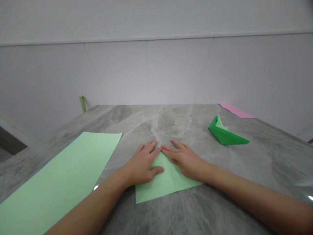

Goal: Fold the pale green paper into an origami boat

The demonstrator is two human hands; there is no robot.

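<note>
A light green sheet of paper (163, 186) with creases lies on the table in front of me, its far end coming to a point between my hands. My left hand (144, 164) rests flat on its left side, thumb stretched across the paper and fingers apart. On the right edge lies my right hand (186, 160), fingers extended, with the index fingertip at the paper's far tip, close to the left index finger. Both palms cover parts of the paper's sides, so those edges are hidden.
A stack of larger light green paper (66, 176) lies on the left. A folded green paper shape (226, 133) sits at the right, and pink paper (237, 111) lies at the far right edge. The grey marbled table (156, 120) meets a white wall (156, 71).
</note>
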